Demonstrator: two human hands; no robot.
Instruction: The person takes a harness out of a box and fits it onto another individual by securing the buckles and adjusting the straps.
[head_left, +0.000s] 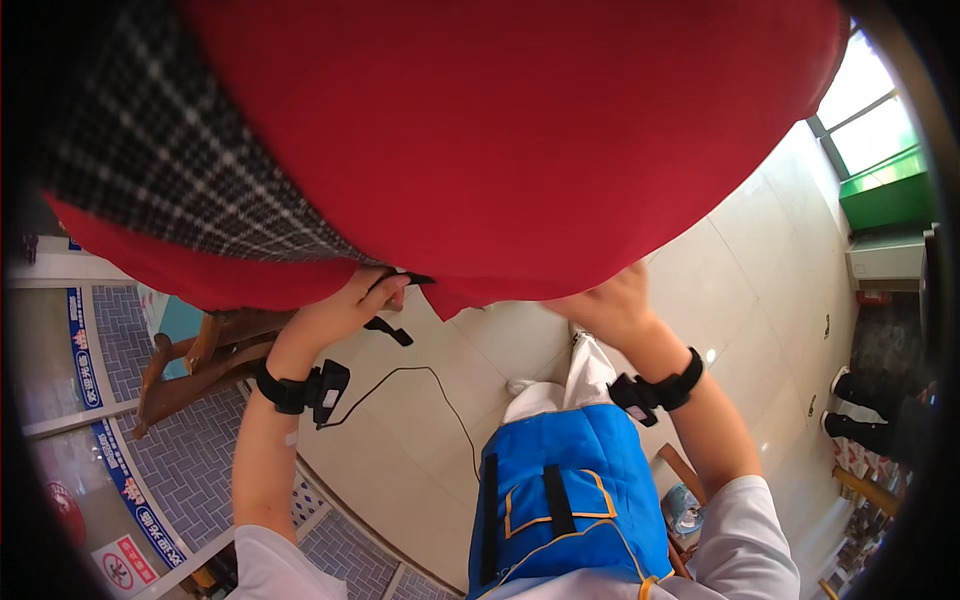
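Observation:
A large red cloth piece (510, 165) with a black-and-white plaid panel (217, 157) hangs close before me and fills the upper view. At its lower edge, my left hand (349, 304) pinches a black strap (411, 278) by the cloth's edge. A loose black strap end (390, 330) dangles just below that hand. My right hand (611, 304) is at the lower edge of the red cloth, its fingers partly hidden behind it, so its grip is not visible. Both wrists carry black strapped devices; a thin cable (420, 368) runs from the left one.
I wear a blue apron (559, 495) with orange piping. A wooden chair-like frame (202, 360) stands at the left, near glass doors with printed strips (124, 465). Pale floor tiles (735, 300) lie below. At the right are a person's dark-trousered legs (862, 420) and a green-framed window (885, 187).

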